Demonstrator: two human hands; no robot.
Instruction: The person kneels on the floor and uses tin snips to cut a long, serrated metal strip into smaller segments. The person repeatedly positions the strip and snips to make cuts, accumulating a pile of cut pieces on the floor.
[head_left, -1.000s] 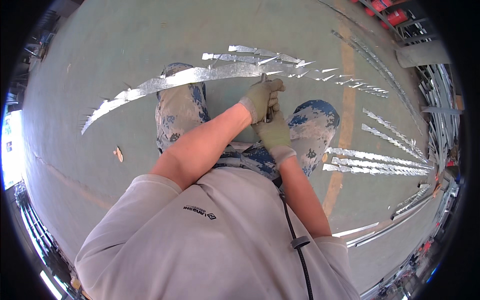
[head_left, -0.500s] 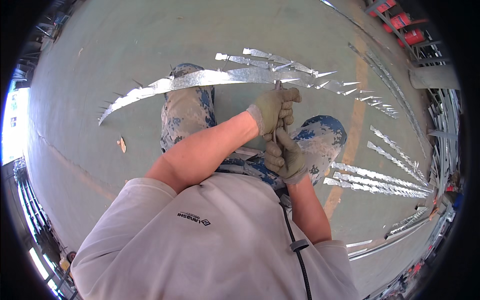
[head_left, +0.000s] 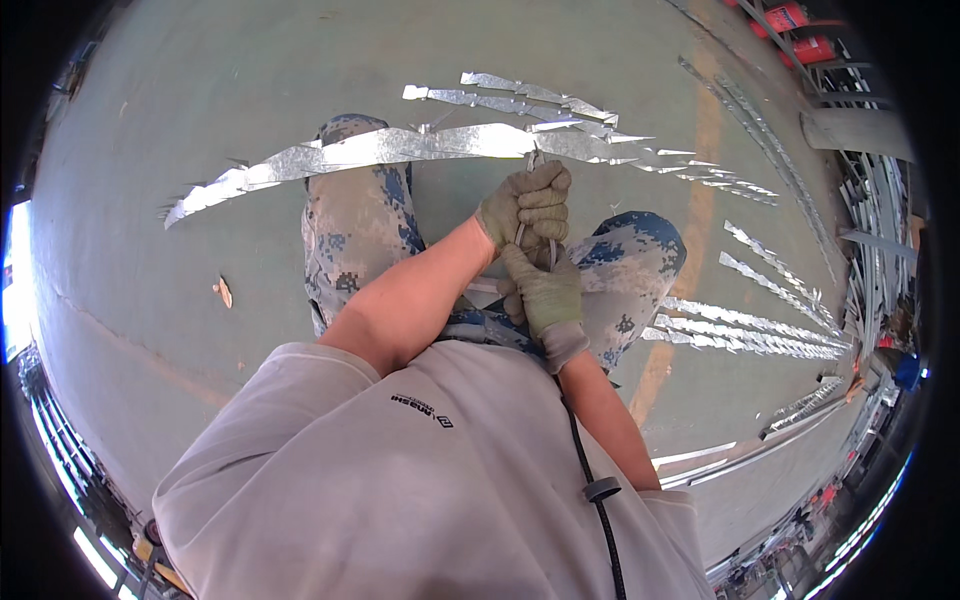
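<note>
A long shiny metal strip with pointed spikes [head_left: 380,147] lies across in front of me, passing over my left knee. My left hand [head_left: 530,210], in a grey-green glove, is wrapped round a pair of metal pliers [head_left: 535,163]. The pliers' head meets the strip's near edge. Just below, my gloved right hand [head_left: 547,292] closes on the handles, which show slightly apart between the two hands. The exact bite of the jaws is too small to tell.
Two shorter spiked strips [head_left: 500,103] lie just beyond the long one. Several more strips [head_left: 750,340] fan out on the floor at right. Long metal lengths [head_left: 875,230] are heaped along the right edge, below red canisters [head_left: 808,50]. A dry leaf [head_left: 223,291] lies at left.
The view has shifted, so strip and hands appear farther left and slightly higher. My right hand has turned and moved along the handles, closer under my left hand.
</note>
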